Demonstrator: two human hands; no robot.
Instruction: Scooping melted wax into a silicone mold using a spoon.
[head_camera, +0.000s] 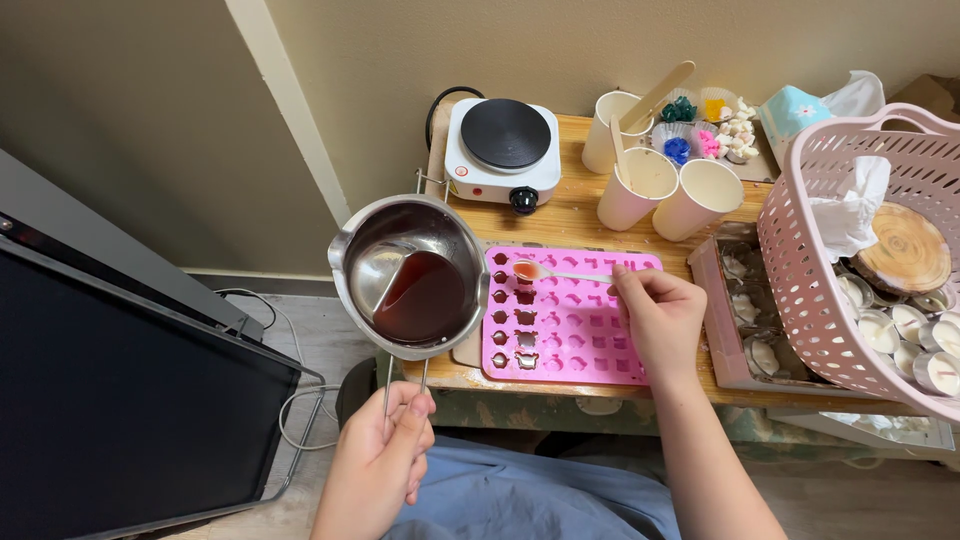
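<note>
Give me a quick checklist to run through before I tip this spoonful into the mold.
1. Spoon loaded: ok, red liquid sits in its bowl.
2. Spoon over the pink mold: ok, its bowl hangs over the top left cavities.
3. Right hand grip: ok, fingers pinch the spoon's handle end.
4. Metal pot steady: ok, left hand grips its wire handle; pot tilted, dark red liquid pooled low.
5. Pot clear of the mold: cannot tell, its rim seems to overlap the mold's left edge.
6. Left column cavities: ok, already hold dark liquid.
</note>
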